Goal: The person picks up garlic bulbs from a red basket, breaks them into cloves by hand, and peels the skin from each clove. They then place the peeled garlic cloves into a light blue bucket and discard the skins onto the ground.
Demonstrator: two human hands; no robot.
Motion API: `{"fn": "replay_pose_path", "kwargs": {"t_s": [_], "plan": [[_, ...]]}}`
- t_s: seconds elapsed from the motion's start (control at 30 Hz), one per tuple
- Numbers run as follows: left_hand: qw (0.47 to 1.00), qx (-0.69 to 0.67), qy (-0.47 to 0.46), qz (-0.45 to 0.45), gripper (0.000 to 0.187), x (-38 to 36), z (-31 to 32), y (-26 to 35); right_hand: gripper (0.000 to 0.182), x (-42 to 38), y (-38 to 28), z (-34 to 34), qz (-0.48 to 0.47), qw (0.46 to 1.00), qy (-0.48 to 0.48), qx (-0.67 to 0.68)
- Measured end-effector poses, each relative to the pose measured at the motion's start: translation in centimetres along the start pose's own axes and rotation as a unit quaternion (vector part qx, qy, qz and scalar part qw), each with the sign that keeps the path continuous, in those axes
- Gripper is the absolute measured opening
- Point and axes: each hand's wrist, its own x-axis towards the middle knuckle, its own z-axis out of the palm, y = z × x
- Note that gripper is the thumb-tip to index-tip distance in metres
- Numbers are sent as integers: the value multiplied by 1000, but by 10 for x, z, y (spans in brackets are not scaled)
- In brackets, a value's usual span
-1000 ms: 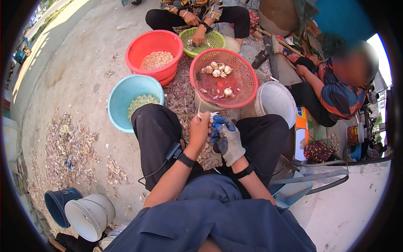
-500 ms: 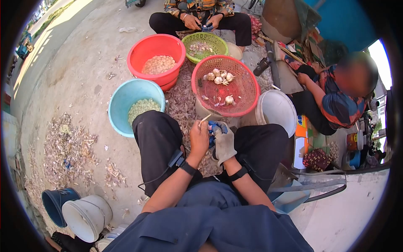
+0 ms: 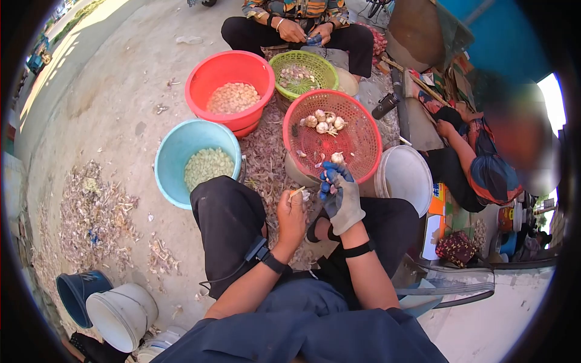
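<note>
My bare left hand (image 3: 292,222) is closed between my knees, around a thin pale stick-like tool (image 3: 296,192) that pokes out by the thumb. A whitish bit, perhaps garlic, shows beside its fingertips. My right hand (image 3: 344,202) wears a grey glove with blue fingertips. It is at the near rim of the red basket (image 3: 290,109), fingers curled over small pinkish pieces that look like garlic cloves (image 3: 332,189). Inside that basket lie several garlic bulbs (image 3: 322,121), a single bulb (image 3: 337,158) close to my fingertips, and a few loose cloves.
A light-blue basin (image 3: 166,142) and a red tub (image 3: 196,85) hold peeled cloves. Behind stands a green basket (image 3: 330,75); a white bucket (image 3: 407,175) is at right. Garlic skins (image 3: 97,212) litter the ground. One person sits opposite, hands (image 3: 302,31) working; another sits right.
My right hand has left my left hand and moved forward and right to the red basket's rim. My left hand keeps hold of the pale tool. The view has shifted slightly.
</note>
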Motion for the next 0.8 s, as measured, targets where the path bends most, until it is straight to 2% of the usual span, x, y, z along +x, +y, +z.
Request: {"fn": "replay_pose_path", "kwargs": {"t_s": [0.07,0.17,0.2,0.27,0.33,0.4,0.43,0.47,0.6,0.63,0.67,0.73,0.8], "plan": [[1000,-6,4,-11,28,2,1,-3,17,32,-29,10,-1,999,25,26],[983,115,-120,-80,25,3,-5,-26,16,89,-61,8,1,1000,22,21],[983,114,-116,-83,25,4,-6,-33,15,114,-68,9,-5,999,21,23],[930,271,-214,-129,27,3,-7,-48,13,169,-79,9,8,999,-2,48],[910,316,-240,-117,25,1,-18,-71,15,242,-92,-2,27,998,-53,24],[850,443,-277,-73,25,3,-25,-82,19,301,-101,6,35,995,-37,84],[836,459,-272,-126,27,5,-21,-67,20,321,-107,20,42,996,-4,74],[836,460,-269,-131,27,7,-19,-60,22,335,-115,36,48,996,31,64],[820,520,-212,-113,28,15,-12,-50,40,346,-130,74,-2,998,-23,51],[819,532,-191,-100,28,16,-12,-52,51,356,-129,70,27,997,-25,63],[817,531,-194,-109,28,19,-13,-54,51,358,-125,58,32,997,-16,63],[796,553,-195,-147,35,24,-14,-57,57,346,-118,42,-96,990,-43,-89],[793,564,-185,-138,39,25,-12,-53,50,330,-115,27,-106,987,3,-119]]}}
